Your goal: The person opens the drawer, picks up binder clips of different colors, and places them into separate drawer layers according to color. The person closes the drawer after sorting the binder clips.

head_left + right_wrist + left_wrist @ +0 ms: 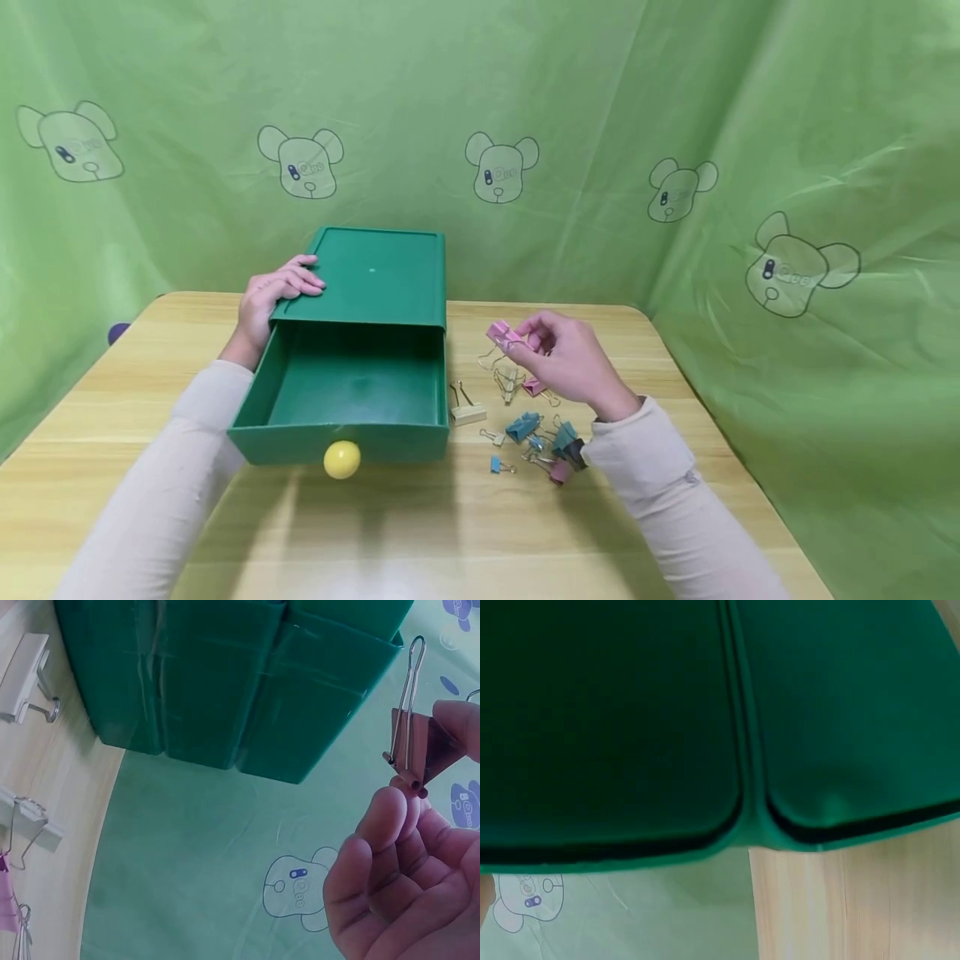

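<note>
A green drawer box (381, 279) stands on the table with its drawer (281, 447) pulled out toward me. The drawer has a round yellow knob (342, 460) and nothing inside it. My left hand (272, 293) rests against the box's left side, with fingers lying over the top edge; the left wrist view shows mostly the green box wall (615, 735). To the right of the box, my right hand (561, 350) pinches a pink binder clip (500, 333) between thumb and fingers. Close up, that clip (426, 746) has a wire handle sticking up.
Several loose binder clips lie right of the drawer: a cream one (468, 413) beside its wall, a blue one (522, 427), a pink one (559, 472) and a black one (575, 454). Green curtain (577, 92) hangs behind and beside the wooden table (480, 542).
</note>
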Demonstrator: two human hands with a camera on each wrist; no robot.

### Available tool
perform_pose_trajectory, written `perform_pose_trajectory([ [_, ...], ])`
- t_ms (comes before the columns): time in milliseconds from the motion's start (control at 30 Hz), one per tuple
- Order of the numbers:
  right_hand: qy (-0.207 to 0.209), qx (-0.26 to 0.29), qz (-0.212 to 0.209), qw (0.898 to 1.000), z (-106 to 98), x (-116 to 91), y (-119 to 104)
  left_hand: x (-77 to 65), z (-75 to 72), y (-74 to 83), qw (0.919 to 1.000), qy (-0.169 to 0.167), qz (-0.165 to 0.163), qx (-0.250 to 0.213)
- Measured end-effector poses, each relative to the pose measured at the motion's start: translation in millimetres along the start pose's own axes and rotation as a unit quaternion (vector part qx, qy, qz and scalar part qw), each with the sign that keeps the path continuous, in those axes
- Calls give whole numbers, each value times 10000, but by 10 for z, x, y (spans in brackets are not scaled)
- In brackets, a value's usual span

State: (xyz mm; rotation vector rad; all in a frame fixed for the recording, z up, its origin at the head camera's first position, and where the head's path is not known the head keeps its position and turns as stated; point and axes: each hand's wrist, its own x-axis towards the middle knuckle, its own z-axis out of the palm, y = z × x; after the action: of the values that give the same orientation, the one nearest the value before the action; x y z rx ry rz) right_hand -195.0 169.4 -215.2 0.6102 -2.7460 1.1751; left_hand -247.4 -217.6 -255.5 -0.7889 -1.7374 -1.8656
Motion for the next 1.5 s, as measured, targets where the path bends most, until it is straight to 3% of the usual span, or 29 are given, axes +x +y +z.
perform_pose_trajectory([
  [433, -105, 118, -70, 9998, 35, 6, -161, -2, 4, 4, 10000, 1, 16, -31],
  [833, -154, 215, -329, 9991, 78, 32, -349, -7, 3, -9, 9999, -27, 97, -43],
  [1500, -230, 70, -873, 9959, 140, 71, -524, -8, 11, 22, 10000, 20, -58, -50],
])
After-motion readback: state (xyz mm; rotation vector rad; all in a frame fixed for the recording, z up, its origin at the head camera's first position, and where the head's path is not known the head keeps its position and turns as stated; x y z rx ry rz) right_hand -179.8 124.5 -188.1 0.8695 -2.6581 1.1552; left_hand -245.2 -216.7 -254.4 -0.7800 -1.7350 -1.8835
